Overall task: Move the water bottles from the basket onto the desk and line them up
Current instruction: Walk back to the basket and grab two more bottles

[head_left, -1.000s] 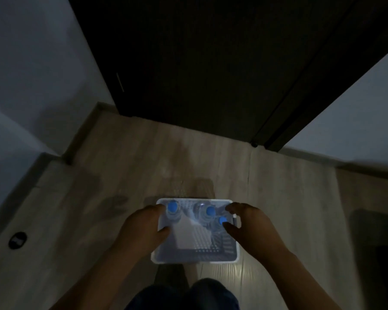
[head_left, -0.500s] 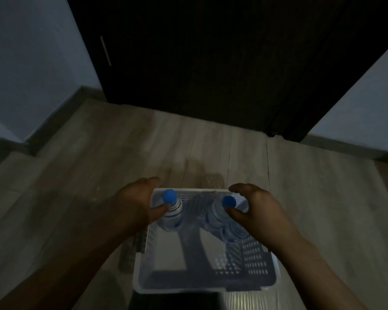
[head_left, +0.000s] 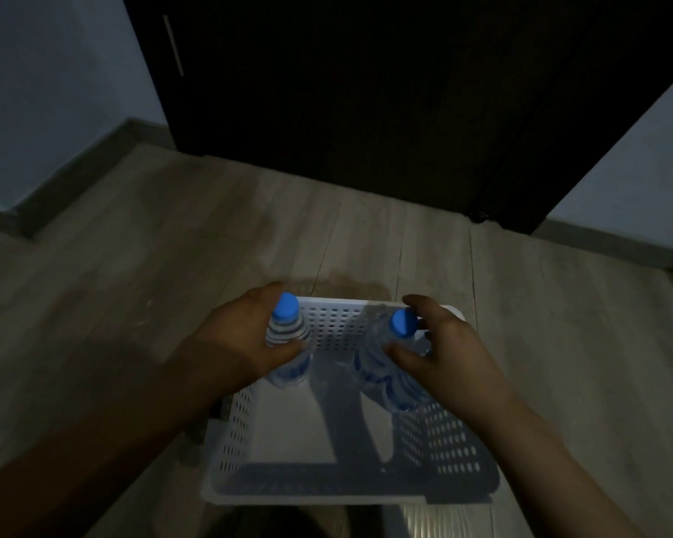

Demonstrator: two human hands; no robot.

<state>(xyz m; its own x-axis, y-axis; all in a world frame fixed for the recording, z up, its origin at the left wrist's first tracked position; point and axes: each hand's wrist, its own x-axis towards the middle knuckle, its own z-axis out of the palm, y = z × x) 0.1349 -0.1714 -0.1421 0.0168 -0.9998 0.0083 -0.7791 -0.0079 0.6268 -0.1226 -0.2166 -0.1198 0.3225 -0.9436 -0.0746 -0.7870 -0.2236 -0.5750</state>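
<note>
A white perforated plastic basket (head_left: 272, 495) stands on the wooden floor below me. My left hand (head_left: 234, 347) is wrapped around the neck of a clear water bottle with a blue cap (head_left: 286, 335) at the basket's far left corner. My right hand (head_left: 443, 355) grips a second blue-capped bottle (head_left: 381, 355) at the far right. Behind that bottle, under my right hand, at least one more bottle (head_left: 408, 390) shows only in part. No desk is in view.
A dark door (head_left: 366, 91) fills the wall ahead, with pale walls (head_left: 47, 71) on both sides and a dark skirting board (head_left: 78, 176) at the left. The wooden floor (head_left: 133, 273) around the basket is dim. My own dark-clothed legs (head_left: 288, 526) sit at the bottom edge.
The view has closed in on the basket, which looks much larger now. Both hands went from resting on the basket's sides to closing around a bottle each, and both bottles stand slightly higher.
</note>
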